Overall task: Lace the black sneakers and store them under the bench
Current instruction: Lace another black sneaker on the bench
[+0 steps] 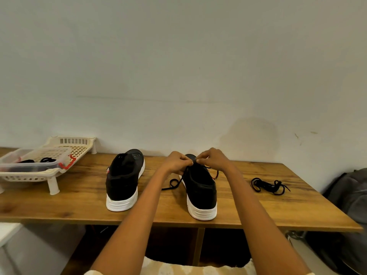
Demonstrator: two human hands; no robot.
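Note:
Two black sneakers with white soles stand on the wooden bench [79, 205], heels toward me. The left sneaker [124, 179] has no lace that I can see. Over the front of the right sneaker [200, 191] my left hand [176, 162] and my right hand [213, 158] meet, each pinching part of a black lace [173, 183]. One loose end of that lace trails onto the bench to the left of the shoe. A second black lace [268, 185] lies bundled on the bench to the right.
A cream plastic rack [53, 171] at the back left holds a clear box [29, 165] with dark items and a red clip. A grey bag [351, 195] sits beyond the bench's right end. Under the bench is a dark open space [168, 245]. The wall rises right behind.

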